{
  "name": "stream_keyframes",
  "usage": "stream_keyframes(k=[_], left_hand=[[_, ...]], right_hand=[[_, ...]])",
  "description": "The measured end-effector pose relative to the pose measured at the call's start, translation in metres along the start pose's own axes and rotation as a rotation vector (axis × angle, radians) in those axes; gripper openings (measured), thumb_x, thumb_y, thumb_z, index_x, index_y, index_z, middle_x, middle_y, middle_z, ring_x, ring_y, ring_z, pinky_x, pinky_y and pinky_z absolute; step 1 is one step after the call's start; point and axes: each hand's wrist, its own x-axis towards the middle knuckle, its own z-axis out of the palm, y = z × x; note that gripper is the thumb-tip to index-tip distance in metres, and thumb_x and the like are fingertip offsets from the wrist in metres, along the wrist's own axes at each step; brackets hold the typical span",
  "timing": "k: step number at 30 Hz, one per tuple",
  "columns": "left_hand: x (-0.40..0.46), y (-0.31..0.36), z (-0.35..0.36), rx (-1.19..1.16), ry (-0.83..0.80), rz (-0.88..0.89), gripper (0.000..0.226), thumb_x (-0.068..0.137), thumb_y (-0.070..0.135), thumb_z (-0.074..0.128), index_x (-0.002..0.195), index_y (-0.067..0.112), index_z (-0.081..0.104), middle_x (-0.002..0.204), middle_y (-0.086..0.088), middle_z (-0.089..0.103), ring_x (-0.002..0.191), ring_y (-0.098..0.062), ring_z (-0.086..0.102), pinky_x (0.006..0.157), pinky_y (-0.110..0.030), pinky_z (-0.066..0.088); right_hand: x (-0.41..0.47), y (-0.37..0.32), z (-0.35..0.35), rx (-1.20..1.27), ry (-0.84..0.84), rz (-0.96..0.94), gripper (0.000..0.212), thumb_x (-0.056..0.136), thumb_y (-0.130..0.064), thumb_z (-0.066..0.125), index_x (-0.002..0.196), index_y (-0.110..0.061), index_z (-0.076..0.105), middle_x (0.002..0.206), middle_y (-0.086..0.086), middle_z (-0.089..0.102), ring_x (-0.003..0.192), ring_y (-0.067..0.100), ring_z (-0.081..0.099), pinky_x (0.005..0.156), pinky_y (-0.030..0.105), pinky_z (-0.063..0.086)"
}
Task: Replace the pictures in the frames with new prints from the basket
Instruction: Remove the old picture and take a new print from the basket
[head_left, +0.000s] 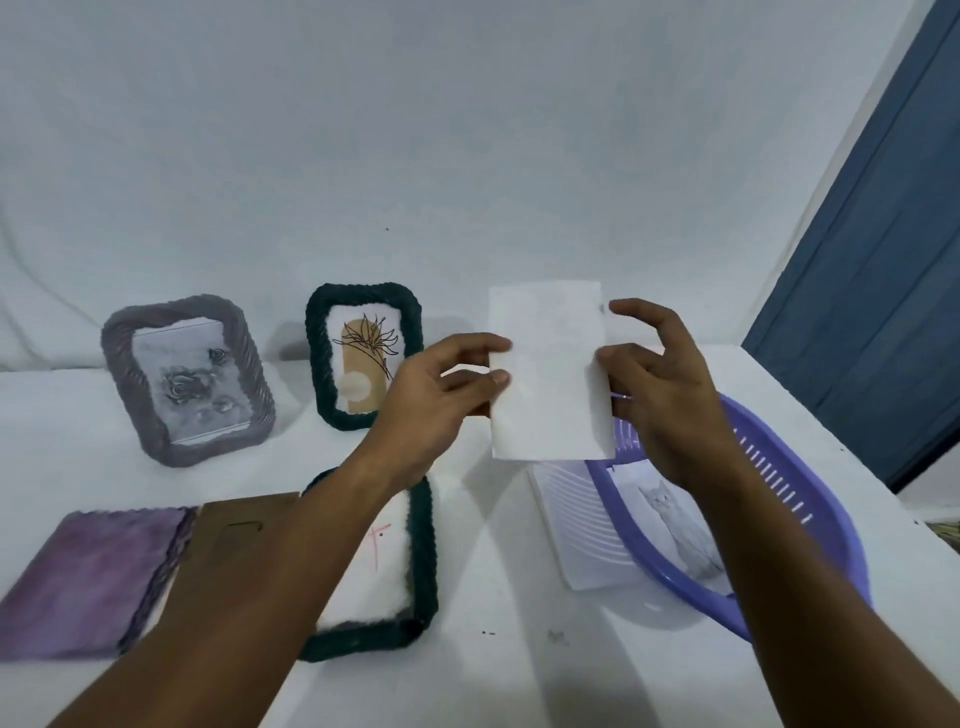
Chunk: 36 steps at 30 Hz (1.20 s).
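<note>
Both hands hold a white print (550, 371) upright above the table, its blank back facing me. My left hand (441, 395) pinches its left edge; my right hand (660, 384) grips its right edge with the upper fingers spread. Below the right hand sits a purple basket (810, 493) with a cat print (675, 530) inside. A dark green frame (410, 571) lies face down under my left forearm. Standing at the back are a second dark green frame (362, 353) with a plant drawing and a purple frame (187, 379) with a rose picture.
A brown backing board (234, 525) and a purple frame (88, 577) lying face down are at the front left. A ribbed clear sheet (587, 530) leans at the basket's left side. The table's right edge meets a blue door (883, 260).
</note>
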Motion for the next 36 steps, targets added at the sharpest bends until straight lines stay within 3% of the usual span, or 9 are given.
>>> stream_keyframes(k=[3, 7, 10, 13, 16, 21, 30, 33, 36], left_hand=[[-0.008, 0.005, -0.025, 0.004, 0.043, -0.003, 0.028, 0.084, 0.000, 0.065, 0.109, 0.013, 0.068, 0.095, -0.003, 0.058, 0.077, -0.011, 0.065, 0.069, -0.019, 0.052], [-0.027, 0.003, -0.064, 0.082, 0.118, -0.057, 0.031, 0.079, 0.005, 0.071, 0.108, 0.016, 0.070, 0.097, -0.002, 0.070, 0.089, -0.018, 0.069, 0.080, -0.026, 0.056], [-0.047, -0.008, -0.090, 0.148, 0.152, -0.165, 0.032, 0.078, 0.005, 0.071, 0.110, 0.010, 0.069, 0.092, 0.000, 0.074, 0.085, -0.015, 0.071, 0.075, -0.021, 0.056], [-0.067, -0.030, -0.114, 0.425, 0.204, -0.269, 0.029, 0.079, 0.020, 0.074, 0.108, 0.018, 0.071, 0.104, 0.004, 0.072, 0.079, 0.002, 0.068, 0.071, -0.007, 0.049], [-0.084, -0.048, -0.128, 0.850, 0.195, -0.329, 0.027, 0.083, 0.044, 0.066, 0.108, 0.034, 0.069, 0.110, 0.021, 0.064, 0.087, 0.007, 0.059, 0.077, -0.003, 0.040], [-0.098, -0.054, -0.130, 1.030, 0.118, -0.267, 0.027, 0.090, 0.040, 0.058, 0.113, 0.031, 0.068, 0.082, 0.014, 0.068, 0.060, 0.005, 0.055, 0.061, 0.001, 0.036], [-0.099, -0.068, -0.137, 1.115, 0.052, -0.205, 0.027, 0.092, 0.042, 0.053, 0.106, 0.029, 0.072, 0.090, 0.009, 0.070, 0.075, -0.003, 0.056, 0.060, -0.005, 0.031], [-0.096, -0.070, -0.137, 1.134, 0.031, -0.189, 0.027, 0.093, 0.040, 0.053, 0.110, 0.027, 0.070, 0.100, 0.006, 0.069, 0.080, -0.004, 0.055, 0.063, -0.007, 0.032], [-0.094, -0.071, -0.137, 1.160, 0.014, -0.191, 0.027, 0.093, 0.038, 0.054, 0.097, 0.022, 0.075, 0.091, 0.002, 0.069, 0.078, -0.007, 0.057, 0.059, -0.009, 0.033]], right_hand=[[-0.002, 0.003, 0.023, 0.012, -0.085, -0.006, 0.030, 0.094, -0.009, 0.054, 0.116, -0.028, 0.057, 0.091, 0.013, 0.065, 0.080, 0.012, 0.066, 0.069, 0.027, 0.059], [-0.006, 0.017, 0.053, 0.070, -0.197, 0.059, 0.029, 0.088, -0.006, 0.061, 0.112, -0.022, 0.065, 0.091, 0.012, 0.063, 0.087, 0.024, 0.066, 0.075, 0.038, 0.057], [-0.014, 0.042, 0.077, -0.033, -0.278, 0.126, 0.027, 0.088, -0.007, 0.063, 0.111, -0.020, 0.065, 0.088, 0.006, 0.062, 0.078, 0.022, 0.063, 0.069, 0.038, 0.056], [-0.027, 0.073, 0.101, -0.308, -0.381, 0.209, 0.025, 0.087, -0.017, 0.066, 0.110, -0.026, 0.064, 0.093, 0.004, 0.063, 0.066, 0.018, 0.062, 0.064, 0.033, 0.055], [-0.036, 0.094, 0.121, -0.491, -0.465, 0.260, 0.025, 0.088, -0.025, 0.064, 0.112, -0.029, 0.062, 0.097, 0.000, 0.061, 0.073, 0.015, 0.062, 0.062, 0.022, 0.051], [-0.040, 0.103, 0.138, -0.665, -0.533, 0.282, 0.028, 0.091, -0.031, 0.057, 0.119, -0.029, 0.059, 0.090, -0.012, 0.055, 0.076, 0.007, 0.057, 0.062, 0.015, 0.043], [-0.042, 0.104, 0.149, -0.857, -0.562, 0.208, 0.033, 0.091, -0.032, 0.055, 0.124, -0.029, 0.056, 0.095, -0.008, 0.053, 0.072, 0.004, 0.052, 0.069, 0.019, 0.040], [-0.042, 0.106, 0.150, -0.874, -0.567, 0.179, 0.033, 0.090, -0.032, 0.055, 0.123, -0.029, 0.056, 0.086, -0.009, 0.050, 0.067, 0.003, 0.047, 0.060, 0.017, 0.036], [-0.043, 0.108, 0.151, -0.884, -0.568, 0.152, 0.032, 0.090, -0.031, 0.054, 0.121, -0.029, 0.056, 0.083, -0.008, 0.048, 0.066, 0.003, 0.046, 0.056, 0.015, 0.032]])
